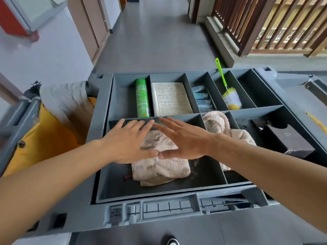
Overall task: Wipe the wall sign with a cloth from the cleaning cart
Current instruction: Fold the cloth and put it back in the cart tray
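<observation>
Yellow bag (44, 138): smooth fabric, hung at the left end of the cleaning cart (99, 121); a crumpled grey rag (65, 98) drapes over its top edge.

Cleaning cart: grey moulded plastic, matte, its top tray split by thin upright walls into rectangular compartments.

Spray can (143, 98): green cylinder, glossy, lying on its side in the far-left compartment.

Notebook (170, 99): spiral-bound, open page with handwriting, flat in the next compartment, just beside the can across a divider.

Left hand (127, 141): flat, palm down, fingers spread and straight, clamped on nothing, hovering over or resting on the cloth; I cannot tell which. Its fingertips reach the far divider.

Cloth (159, 167): pale pink-beige terry, nubbly and rumpled, loosely folded, lying in the large near-left compartment under both hands, which hide its far half.

Right hand (185, 138): flat as well, fingers fanned apart, gripping nothing; its thumb tip touches the left thumb above the cloth.

Small bottles (201, 98): pale blue, several stacked lying down in a narrow far compartment.

Second cloth (217, 124): same fluffy beige pile, heaped in the narrow compartment right of the first, partly hidden by the right forearm.

Brush (231, 98): thin lime-green handle, white and yellow bristle head, leaning diagonally in a far compartment.

Dark box (288, 138): matte, rectangular, in the near-right compartment.

Wooden slats (265, 23): brown vertical railing, far right beyond the cart.
</observation>
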